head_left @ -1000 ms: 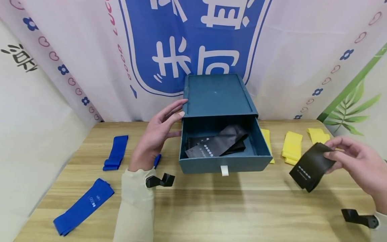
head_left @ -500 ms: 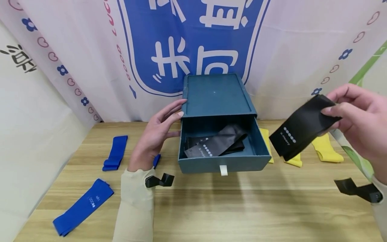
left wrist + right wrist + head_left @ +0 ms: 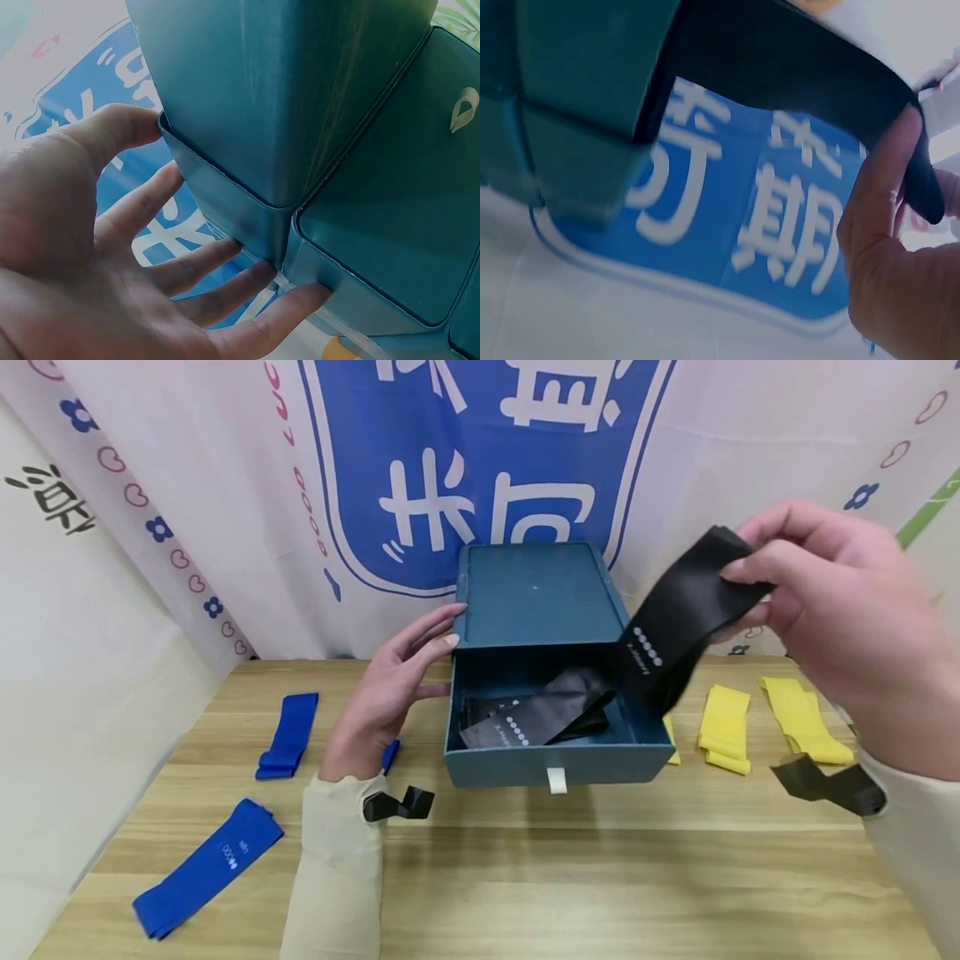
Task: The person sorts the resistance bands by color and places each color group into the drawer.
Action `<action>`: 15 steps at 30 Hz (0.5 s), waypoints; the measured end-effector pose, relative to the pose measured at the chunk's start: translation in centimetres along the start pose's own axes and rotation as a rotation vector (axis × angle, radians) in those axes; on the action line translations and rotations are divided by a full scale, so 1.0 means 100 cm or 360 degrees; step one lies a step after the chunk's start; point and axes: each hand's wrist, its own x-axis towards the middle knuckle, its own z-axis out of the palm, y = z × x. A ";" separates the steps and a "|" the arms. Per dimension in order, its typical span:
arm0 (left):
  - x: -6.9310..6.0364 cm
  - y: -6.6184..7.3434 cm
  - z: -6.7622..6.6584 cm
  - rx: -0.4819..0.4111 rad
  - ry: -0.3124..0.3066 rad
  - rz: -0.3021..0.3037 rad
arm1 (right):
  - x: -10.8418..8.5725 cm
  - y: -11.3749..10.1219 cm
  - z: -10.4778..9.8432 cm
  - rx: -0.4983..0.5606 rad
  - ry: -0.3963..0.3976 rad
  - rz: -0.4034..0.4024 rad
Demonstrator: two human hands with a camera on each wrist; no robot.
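My right hand (image 3: 847, 602) pinches a folded black resistance band (image 3: 678, 618) by its upper end, with "X-Heavy" printed in white. The band hangs tilted over the right side of a dark teal drawer (image 3: 558, 768), pulled out of its box (image 3: 534, 593). Inside the drawer lie other black bands (image 3: 536, 718), loosely overlapping. My left hand (image 3: 382, 693) rests against the box's left side. In the left wrist view its spread fingers (image 3: 199, 266) touch the wall. The right wrist view shows the held band (image 3: 802, 75) bent over the fingers.
Several blue bands (image 3: 210, 868) lie on the wooden table (image 3: 495, 885) to the left, one partly behind my left wrist. Yellow bands (image 3: 723, 727) lie to the right of the drawer. A printed cloth (image 3: 375, 527) hangs behind the box.
My right hand has lifted the black band from low on the right, up and leftward to the drawer's right side. My left hand and the box stay put.
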 end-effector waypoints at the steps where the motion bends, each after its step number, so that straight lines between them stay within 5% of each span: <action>1: 0.000 0.000 0.000 -0.0001 0.0002 -0.0001 | 0.001 -0.001 0.008 -0.0027 -0.0012 0.0038; 11: -0.001 0.001 0.001 -0.0013 -0.0005 -0.0011 | -0.002 -0.015 0.097 -0.0493 -0.0256 0.0202; 15: -0.001 0.001 0.000 -0.0018 -0.0007 -0.0020 | -0.004 -0.013 0.121 -0.0526 -0.0335 0.0240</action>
